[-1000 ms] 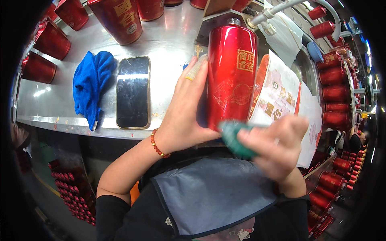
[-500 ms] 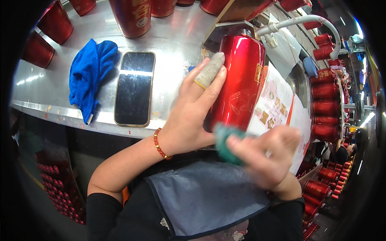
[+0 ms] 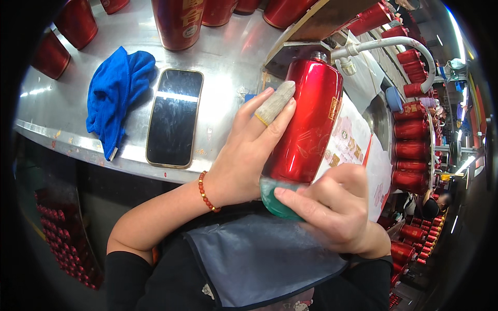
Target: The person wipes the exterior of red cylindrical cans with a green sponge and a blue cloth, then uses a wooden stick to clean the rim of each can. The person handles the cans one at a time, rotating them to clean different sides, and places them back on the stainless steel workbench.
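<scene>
A glossy red bottle (image 3: 309,116) with a silver threaded neck and a small gold label lies at a slant, its neck pointing away from me. My left hand (image 3: 244,147) steadies it along its left side; the middle finger wears a grey cloth finger cover (image 3: 276,103) with a yellow edge. At the bottle's near end, my right hand (image 3: 337,207) grips a rounded green piece (image 3: 282,201) between thumb and fingers, pressed against the base. Whether this piece is a scraper or a pad I cannot tell. Under the bottle's right side lie printed paper sheets (image 3: 345,137).
A blue cloth (image 3: 116,96) and a dark phone (image 3: 175,119) lie on the metal table (image 3: 218,67) at left. Several red cups or bottles (image 3: 179,23) stand at the back. A white bent pipe (image 3: 389,41) arches at the upper right, near stacked red bottles (image 3: 410,150).
My right hand and the green piece have shifted left and slightly down, against the bottle's base, and are less blurred. My left hand keeps its hold on the bottle.
</scene>
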Available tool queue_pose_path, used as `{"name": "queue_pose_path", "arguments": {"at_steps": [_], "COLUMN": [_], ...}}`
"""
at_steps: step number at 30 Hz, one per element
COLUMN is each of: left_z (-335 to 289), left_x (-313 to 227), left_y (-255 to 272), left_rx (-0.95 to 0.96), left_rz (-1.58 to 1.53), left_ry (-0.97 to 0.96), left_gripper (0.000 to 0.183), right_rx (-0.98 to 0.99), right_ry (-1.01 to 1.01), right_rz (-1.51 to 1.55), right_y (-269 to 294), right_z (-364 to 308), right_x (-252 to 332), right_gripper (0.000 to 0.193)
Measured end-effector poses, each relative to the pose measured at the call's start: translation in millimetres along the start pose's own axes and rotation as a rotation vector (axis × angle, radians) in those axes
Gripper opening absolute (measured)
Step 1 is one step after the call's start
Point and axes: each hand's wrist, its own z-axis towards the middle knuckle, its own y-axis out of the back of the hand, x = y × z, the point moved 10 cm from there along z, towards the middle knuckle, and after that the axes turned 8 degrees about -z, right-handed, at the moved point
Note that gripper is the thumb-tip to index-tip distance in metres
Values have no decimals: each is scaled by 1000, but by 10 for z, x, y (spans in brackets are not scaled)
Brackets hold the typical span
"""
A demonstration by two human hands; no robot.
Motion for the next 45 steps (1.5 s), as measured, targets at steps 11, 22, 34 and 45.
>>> {"name": "queue_pose_path", "arguments": {"at_steps": [11,22,34,45], "left_z": [-6,-26,33,25], "left_x": [64,140,40,55], "left_y": [-22,-77,-65,-63], "left_rx": [86,213,209,194], "left_rz": [-80,-87,-43,-11], "left_ry": [78,99,7,22], "left_gripper": [117,121,121,118], "right_rx": [-73,-96,-257,-380], "right_ry": [-370,-285,-386,-560], "right_rz": [381,230,88,238], "right_y": [11,153,197,134], "right_z": [48,147,-16,-224], "right_x": [-1101,-1193,-1568,-1743], "right_gripper": [31,22,22,20]}}
